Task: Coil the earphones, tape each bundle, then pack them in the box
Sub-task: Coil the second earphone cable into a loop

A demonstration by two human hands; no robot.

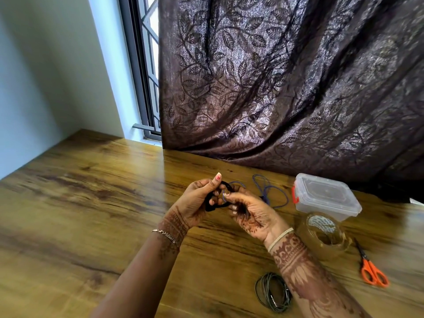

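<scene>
Over the middle of the worktop (91, 191), the left hand (195, 203) holds a black earphone coil (210, 206); its fingers (202, 183) are curled round the loops, with the thumb up. Next to it, the right hand (252, 214) pinches the other side of the same coil, its fingers (231, 196) bent on it. A grey coil (273, 292) lies near the front edge, and loose blue earphones (273, 193) lie behind the hands. Further right are the closed box (325, 196), the tape (325, 235) and the scissors (372, 269). The cable looks light, soft and springy, so probably it opens if released. It is better to hold it across all loops, not by one strand.
</scene>
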